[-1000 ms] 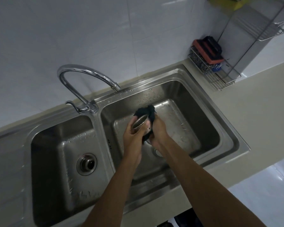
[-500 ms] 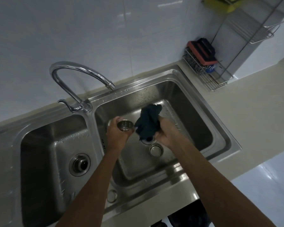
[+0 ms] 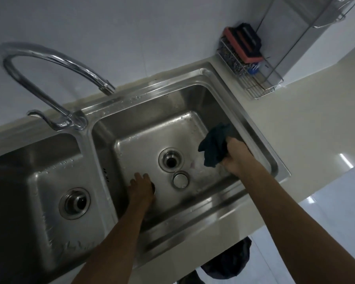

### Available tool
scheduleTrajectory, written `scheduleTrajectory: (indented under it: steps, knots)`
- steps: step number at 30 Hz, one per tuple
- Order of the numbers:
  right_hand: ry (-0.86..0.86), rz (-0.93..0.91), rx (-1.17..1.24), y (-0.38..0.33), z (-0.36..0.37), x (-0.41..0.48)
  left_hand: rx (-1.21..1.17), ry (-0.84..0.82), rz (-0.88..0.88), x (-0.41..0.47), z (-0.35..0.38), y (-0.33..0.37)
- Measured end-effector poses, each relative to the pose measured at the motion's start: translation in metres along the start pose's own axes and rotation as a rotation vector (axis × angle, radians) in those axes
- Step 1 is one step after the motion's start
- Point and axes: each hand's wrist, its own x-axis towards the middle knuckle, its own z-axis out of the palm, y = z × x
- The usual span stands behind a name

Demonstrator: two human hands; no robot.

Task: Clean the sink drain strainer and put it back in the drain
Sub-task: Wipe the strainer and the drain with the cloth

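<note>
1. The left hand (image 3: 140, 188) is low in the right basin (image 3: 152, 119), at 7 o'clock from the open drain (image 3: 171, 160). Back of the hand faces up; grip cannot be told.
2. The strainer is not plainly seen; a dark edge shows under that hand.
3. The right hand (image 3: 237, 158), at 3 o'clock from the drain, clutches a dark cloth (image 3: 214, 148).
4. A round cap (image 3: 180, 179) lies just beside the drain, at 5 o'clock.

Double steel sink (image 3: 193, 214) set in pale counter (image 3: 295, 124). In right basin: open drain (image 3: 171, 160), round metal cap (image 3: 180, 179) just beside it on the floor. Low on same floor, near the cap: left hand (image 3: 140, 188), back up, anything under it hidden. By right wall: right hand (image 3: 236, 156) gripping bunched dark cloth (image 3: 214, 146). Behind the divider: faucet (image 3: 49, 78).
</note>
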Motion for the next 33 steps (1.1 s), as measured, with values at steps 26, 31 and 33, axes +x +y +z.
scheduleTrajectory:
  steps: [26,31,33]
  knots:
    - [0.185,-0.162,-1.142,0.061,-0.006,0.13,0.099,0.019,0.414,0.038,0.038,0.084]
    - [0.181,-0.098,-1.202,0.096,0.021,0.143,-0.013,0.057,0.347,0.038,0.028,0.067]
    - [0.143,-0.13,-1.179,0.107,0.045,0.139,-0.132,0.08,0.296,0.035,0.018,0.056]
